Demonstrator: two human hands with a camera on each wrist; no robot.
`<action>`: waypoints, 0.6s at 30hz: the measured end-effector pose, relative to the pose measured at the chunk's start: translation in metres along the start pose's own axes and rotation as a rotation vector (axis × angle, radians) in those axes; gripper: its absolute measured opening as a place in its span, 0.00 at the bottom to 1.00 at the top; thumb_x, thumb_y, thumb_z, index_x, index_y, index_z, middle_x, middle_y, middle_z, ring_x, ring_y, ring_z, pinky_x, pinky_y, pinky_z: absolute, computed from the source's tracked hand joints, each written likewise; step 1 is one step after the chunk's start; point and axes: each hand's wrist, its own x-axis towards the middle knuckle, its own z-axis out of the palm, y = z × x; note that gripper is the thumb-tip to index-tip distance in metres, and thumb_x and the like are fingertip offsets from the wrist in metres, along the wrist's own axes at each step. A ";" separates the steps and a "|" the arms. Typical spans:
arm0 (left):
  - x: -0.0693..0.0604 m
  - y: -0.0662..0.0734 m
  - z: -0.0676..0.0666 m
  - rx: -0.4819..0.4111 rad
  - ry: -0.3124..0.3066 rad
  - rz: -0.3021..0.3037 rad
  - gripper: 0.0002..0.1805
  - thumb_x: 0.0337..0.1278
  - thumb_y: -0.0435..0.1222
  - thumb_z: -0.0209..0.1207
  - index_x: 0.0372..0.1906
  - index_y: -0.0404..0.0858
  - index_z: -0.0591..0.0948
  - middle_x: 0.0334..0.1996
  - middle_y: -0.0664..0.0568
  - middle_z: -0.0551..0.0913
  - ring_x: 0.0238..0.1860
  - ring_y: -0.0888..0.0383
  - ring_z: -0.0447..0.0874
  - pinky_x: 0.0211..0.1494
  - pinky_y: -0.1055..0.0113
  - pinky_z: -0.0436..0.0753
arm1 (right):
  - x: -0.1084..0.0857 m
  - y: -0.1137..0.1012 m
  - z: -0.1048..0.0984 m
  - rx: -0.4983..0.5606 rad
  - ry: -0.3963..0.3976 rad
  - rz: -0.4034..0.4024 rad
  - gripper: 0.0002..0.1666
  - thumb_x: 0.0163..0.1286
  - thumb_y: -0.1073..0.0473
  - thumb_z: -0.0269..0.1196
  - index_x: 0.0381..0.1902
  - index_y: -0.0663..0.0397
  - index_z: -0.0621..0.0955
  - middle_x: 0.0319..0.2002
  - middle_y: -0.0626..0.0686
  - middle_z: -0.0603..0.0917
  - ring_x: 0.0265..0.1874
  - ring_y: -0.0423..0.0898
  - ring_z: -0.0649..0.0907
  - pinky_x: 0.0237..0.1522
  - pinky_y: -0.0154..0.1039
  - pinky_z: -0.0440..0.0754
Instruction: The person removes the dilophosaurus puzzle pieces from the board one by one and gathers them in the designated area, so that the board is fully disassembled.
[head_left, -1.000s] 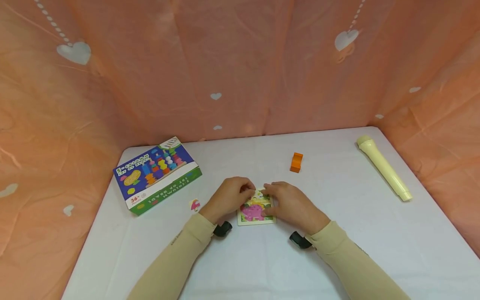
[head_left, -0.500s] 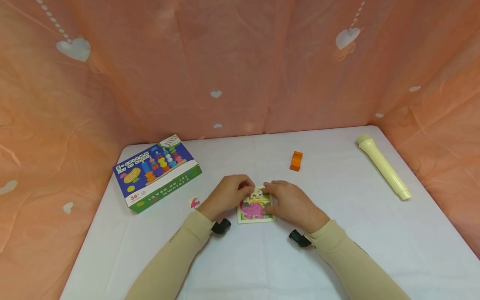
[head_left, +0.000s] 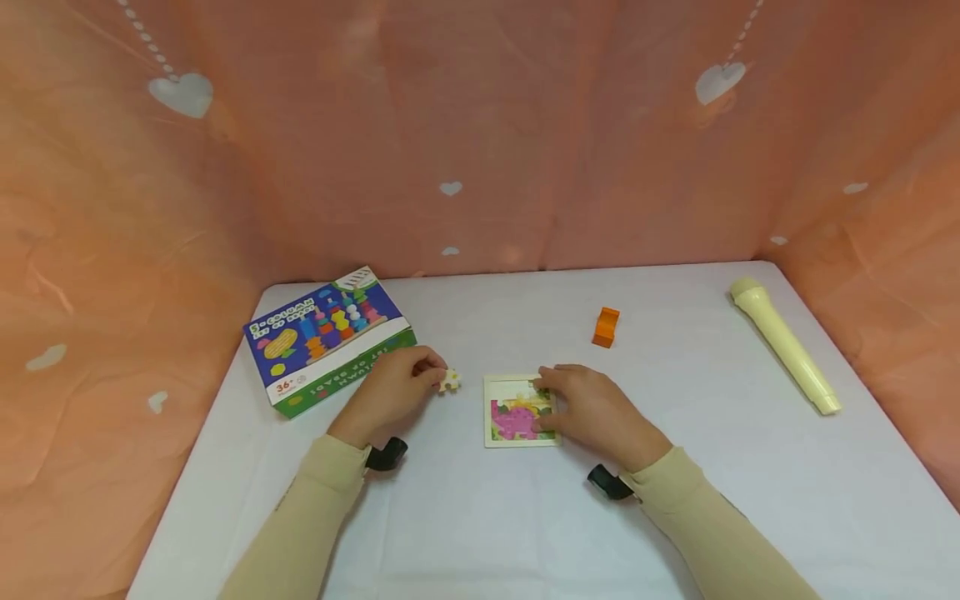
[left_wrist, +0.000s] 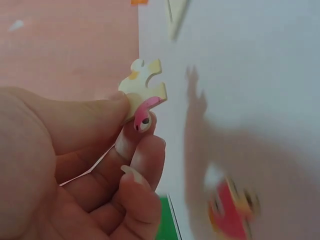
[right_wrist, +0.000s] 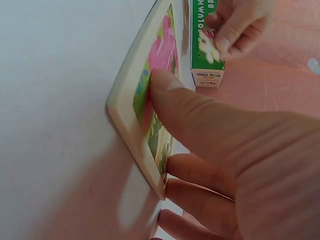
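Piece (head_left: 449, 381): left of the board, pinched clear of the desk (head_left: 465, 517), tab and notch bare of the fingers.
Left grip (head_left: 393, 392): pressed together on the piece, thumb (left_wrist: 95, 116) on one face, a fingertip behind it.
Board (head_left: 521, 444): flat on the desk, to the right of the piece and well apart from the left fingertips; nearly square, so no clear long axis, its sides running roughly across and away from the person.
Gap (head_left: 506, 389): a pale area at the board's far left, the corner nearest the piece; the line between them runs almost straight sideways.
Piece's lie: its pale part juts beyond the thumb, the pink strip toward the fingers; the head view is too small to tell its turn against the gap.
Right grip (head_left: 600, 412): spread over the board's right side, thumb on the picture, fingers at the far right corner; how hard they press, I cannot tell.
Nearer hand: the right touches the board; the left has the piece.
Loose piece (left_wrist: 231, 207): pink, blurred, on the desk by the left hand, hidden in the head view.
Box (head_left: 326, 333): just beyond the left hand.
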 end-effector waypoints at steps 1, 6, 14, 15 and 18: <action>-0.002 -0.004 -0.003 0.001 0.004 -0.014 0.07 0.80 0.40 0.61 0.48 0.46 0.88 0.41 0.54 0.88 0.42 0.55 0.82 0.50 0.60 0.82 | 0.000 0.001 0.000 0.002 0.002 -0.001 0.34 0.65 0.48 0.79 0.67 0.50 0.85 0.71 0.54 0.84 0.74 0.60 0.78 0.74 0.60 0.76; -0.005 -0.017 -0.011 -0.003 0.000 -0.032 0.07 0.80 0.39 0.61 0.48 0.44 0.89 0.39 0.52 0.88 0.38 0.55 0.82 0.44 0.63 0.82 | 0.001 0.001 0.000 0.014 0.005 -0.001 0.33 0.65 0.48 0.79 0.67 0.48 0.85 0.72 0.53 0.83 0.75 0.60 0.78 0.74 0.62 0.76; -0.002 -0.022 -0.008 0.002 -0.038 -0.039 0.05 0.78 0.37 0.64 0.46 0.42 0.88 0.31 0.52 0.85 0.27 0.58 0.79 0.35 0.64 0.80 | -0.001 0.002 0.000 0.010 0.016 -0.023 0.33 0.64 0.48 0.80 0.65 0.48 0.86 0.72 0.54 0.83 0.74 0.61 0.78 0.73 0.62 0.77; -0.002 -0.022 -0.008 0.007 -0.040 -0.037 0.05 0.78 0.38 0.64 0.47 0.42 0.88 0.31 0.52 0.85 0.27 0.58 0.79 0.35 0.64 0.79 | -0.001 0.002 0.000 0.011 0.018 -0.025 0.33 0.64 0.48 0.80 0.65 0.48 0.86 0.71 0.54 0.83 0.74 0.61 0.79 0.73 0.62 0.77; -0.002 -0.021 -0.009 0.028 -0.048 -0.036 0.06 0.78 0.39 0.64 0.47 0.43 0.89 0.33 0.52 0.85 0.30 0.57 0.79 0.37 0.64 0.79 | -0.001 0.002 0.001 0.014 0.024 -0.024 0.32 0.63 0.49 0.80 0.64 0.49 0.87 0.71 0.54 0.83 0.74 0.61 0.78 0.72 0.62 0.78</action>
